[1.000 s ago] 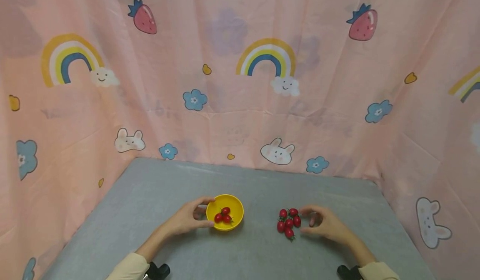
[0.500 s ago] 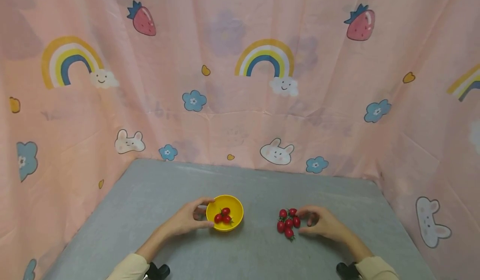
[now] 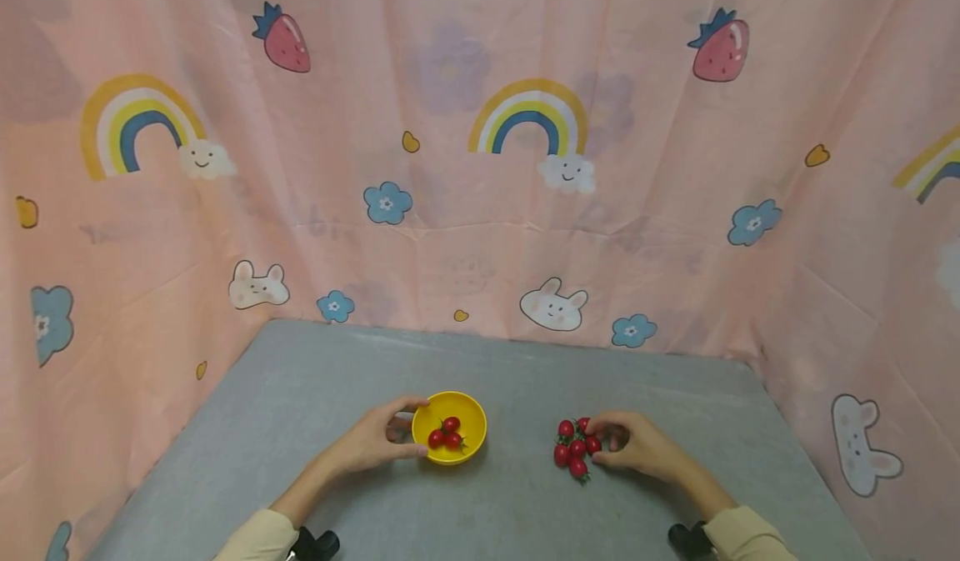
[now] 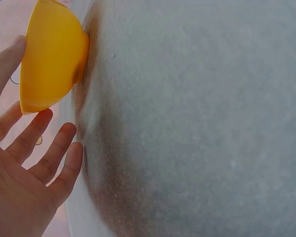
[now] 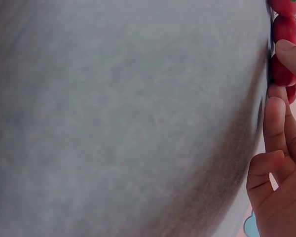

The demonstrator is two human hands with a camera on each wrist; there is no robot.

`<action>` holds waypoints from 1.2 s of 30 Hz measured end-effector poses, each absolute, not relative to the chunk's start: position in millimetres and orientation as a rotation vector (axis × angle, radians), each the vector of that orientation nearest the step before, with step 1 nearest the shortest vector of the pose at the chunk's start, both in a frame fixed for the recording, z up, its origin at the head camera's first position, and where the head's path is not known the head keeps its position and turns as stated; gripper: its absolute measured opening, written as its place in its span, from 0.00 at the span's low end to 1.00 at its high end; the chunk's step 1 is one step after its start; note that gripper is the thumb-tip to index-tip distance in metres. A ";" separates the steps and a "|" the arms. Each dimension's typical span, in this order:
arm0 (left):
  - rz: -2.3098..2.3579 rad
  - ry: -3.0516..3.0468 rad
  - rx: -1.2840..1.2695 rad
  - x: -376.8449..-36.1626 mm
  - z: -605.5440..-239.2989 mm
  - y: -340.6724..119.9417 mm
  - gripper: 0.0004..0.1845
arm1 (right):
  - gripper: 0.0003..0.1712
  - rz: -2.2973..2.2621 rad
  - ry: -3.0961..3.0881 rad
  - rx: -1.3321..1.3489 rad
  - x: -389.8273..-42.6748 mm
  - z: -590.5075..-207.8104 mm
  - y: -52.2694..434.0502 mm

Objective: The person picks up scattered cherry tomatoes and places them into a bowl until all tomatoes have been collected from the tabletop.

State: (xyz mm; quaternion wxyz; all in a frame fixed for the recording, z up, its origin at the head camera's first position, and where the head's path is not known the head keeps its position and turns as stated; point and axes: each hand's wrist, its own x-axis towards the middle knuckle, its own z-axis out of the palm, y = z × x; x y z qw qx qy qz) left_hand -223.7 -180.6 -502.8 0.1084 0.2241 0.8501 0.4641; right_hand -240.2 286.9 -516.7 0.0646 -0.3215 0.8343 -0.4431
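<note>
Fingers [image 3: 596, 422] of your right hand [image 3: 633, 444] are curled in on the near-right edge of the tomato cluster [image 3: 574, 447]; thumb and forefinger close round one tomato [image 3: 593, 443] at the cluster's right side, and the right wrist view shows a fingertip and the thumb touching that red fruit [image 5: 281, 73] from either side; whether it is off the bench [image 3: 525, 511] yet cannot be told. The cluster lies directly left of that hand, touching it; the bowl [image 3: 450, 427] lies further left again, well apart from the cluster, with bare grey bench between them. Your right hand is plainly the nearer one to the loose fruit; your left hand [image 3: 372, 440] is at the bowl.

Left fingers [image 4: 56, 150] are relaxed and spread, cupped about the bowl's left side; the thumb lies at the far rim, the other fingers just beside the near wall; the wrist view shows a gap between most of them and the yellow wall [image 4: 49, 54], so the contact is light at most.

The tomatoes are small, glossy, deep red, roundish to slightly oval, with dark green stems; about five lie bunched on the bench, touching one another; three more [image 3: 446, 434] sit in the bowl; the bowl is shallow, bright yellow, upright.
</note>
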 end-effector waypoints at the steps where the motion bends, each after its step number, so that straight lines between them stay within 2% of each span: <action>1: 1.365 2.500 0.658 -223.6 -502.8 -180.6 0.36 | 0.16 -1.340 2.513 -0.975 -240.2 -516.6 286.7; 36: 1.389 2.483 0.659 -223.6 -503.4 -180.7 0.35 | 0.16 -1.392 2.522 -0.874 -239.1 -504.7 297.8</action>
